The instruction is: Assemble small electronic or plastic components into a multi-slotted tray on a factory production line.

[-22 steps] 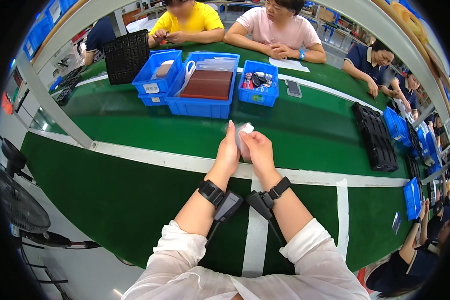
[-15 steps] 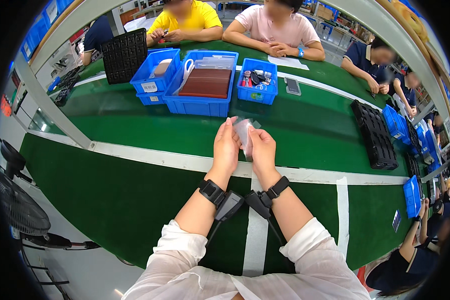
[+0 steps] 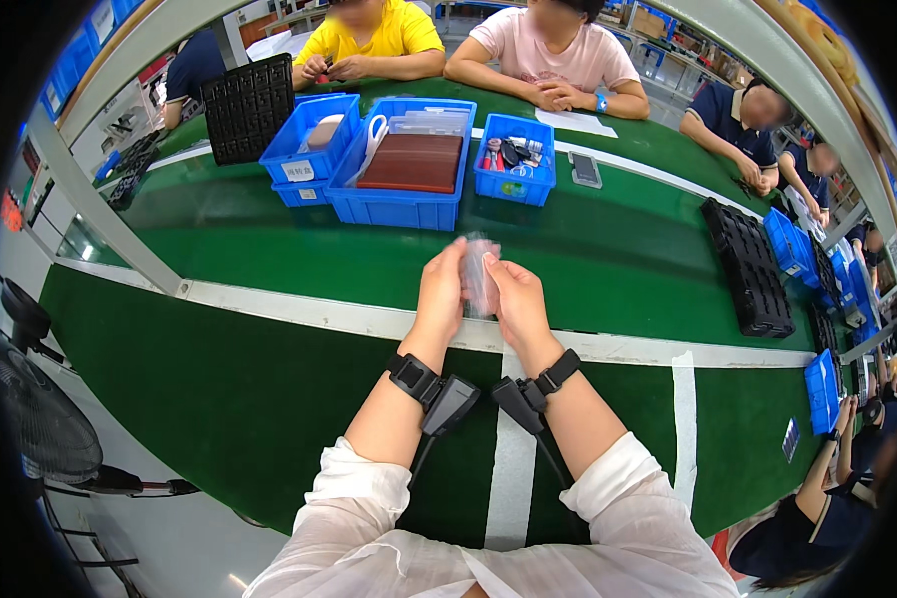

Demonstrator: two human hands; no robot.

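Between my hands, above the green table (image 3: 608,264), is a small, thin, clear plastic piece (image 3: 479,277), like a film or a little bag. It is blurred, so its exact kind cannot be made out. My left hand (image 3: 441,287) grips its left edge with the fingers mostly behind it. On the other side, my right hand (image 3: 516,297) pinches it with the thumb in front. Just beyond my hands stands a large blue bin (image 3: 399,210) holding stacked reddish-brown flat pieces (image 3: 410,164) and white-handled scissors (image 3: 375,130).
A small blue bin (image 3: 513,186) holds little tools and bottles. Beside it lies a dark phone-like slab (image 3: 584,169). Black moulded trays (image 3: 746,269) lie at the right; another black tray (image 3: 249,110) leans upright at the left. Co-workers sit across the table. A fan (image 3: 45,419) stands at the left.
My hands have shifted slightly, the left a little left and down. The clear plastic piece has turned more upright between them.
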